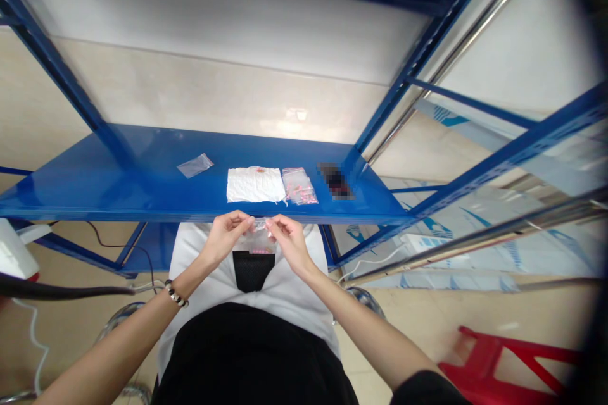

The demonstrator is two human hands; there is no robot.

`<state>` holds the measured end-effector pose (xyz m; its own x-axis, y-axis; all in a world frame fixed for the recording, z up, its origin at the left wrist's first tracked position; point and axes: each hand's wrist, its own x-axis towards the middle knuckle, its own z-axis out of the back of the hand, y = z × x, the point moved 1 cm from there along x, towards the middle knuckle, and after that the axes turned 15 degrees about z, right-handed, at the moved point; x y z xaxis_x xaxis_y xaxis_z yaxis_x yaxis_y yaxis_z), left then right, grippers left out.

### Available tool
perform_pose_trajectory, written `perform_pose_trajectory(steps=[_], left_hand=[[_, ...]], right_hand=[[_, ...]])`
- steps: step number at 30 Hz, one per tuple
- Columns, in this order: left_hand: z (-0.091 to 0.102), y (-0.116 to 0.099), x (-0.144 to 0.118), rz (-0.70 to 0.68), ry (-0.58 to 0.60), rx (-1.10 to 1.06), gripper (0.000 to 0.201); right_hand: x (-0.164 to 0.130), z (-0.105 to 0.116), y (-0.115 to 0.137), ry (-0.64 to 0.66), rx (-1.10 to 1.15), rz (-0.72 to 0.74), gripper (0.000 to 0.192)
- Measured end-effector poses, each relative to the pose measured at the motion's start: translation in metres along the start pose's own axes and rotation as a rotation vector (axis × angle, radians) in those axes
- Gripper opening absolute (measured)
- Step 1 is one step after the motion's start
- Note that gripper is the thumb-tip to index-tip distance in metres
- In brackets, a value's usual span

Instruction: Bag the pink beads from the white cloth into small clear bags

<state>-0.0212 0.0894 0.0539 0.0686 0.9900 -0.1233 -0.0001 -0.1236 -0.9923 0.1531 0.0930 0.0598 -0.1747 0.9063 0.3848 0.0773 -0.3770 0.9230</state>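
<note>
Between my two hands, above my lap at the shelf's front edge, hangs a small clear zip bag (257, 243) with tiny pink pieces at its bottom. My left hand (229, 231) pinches the bag's top on one side. On the other side, the thumb and fingers of my right hand (287, 239) grip the same top edge. Just beyond them, a crumpled white sheet (255, 185) lies on the blue shelf (142, 164), with a small reddish spot near its far edge. Touching its right side is a clear bag of pink pieces (299, 186). Farther left lies a flat clear bag (195, 166).
A blurred-out dark, flat object (335, 181) lies at the shelf's right. Blue uprights (403, 79) frame both sides, with another shelf level overhead. A red stool (498, 361) stands lower right; a dark cable (66, 289) runs at left.
</note>
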Motion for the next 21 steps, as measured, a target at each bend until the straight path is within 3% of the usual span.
perform_pose_trajectory(steps=[8, 21], left_hand=[[0.0027, -0.0023, 0.0012, 0.0, -0.019, -0.013, 0.028], [0.0056, -0.0029, 0.0008, -0.004, -0.076, -0.035, 0.025]], right_hand=[[0.0045, 0.0049, -0.0025, -0.03, 0.027, -0.012, 0.032], [0.0095, 0.011, 0.0028, 0.049, 0.057, 0.006, 0.028]])
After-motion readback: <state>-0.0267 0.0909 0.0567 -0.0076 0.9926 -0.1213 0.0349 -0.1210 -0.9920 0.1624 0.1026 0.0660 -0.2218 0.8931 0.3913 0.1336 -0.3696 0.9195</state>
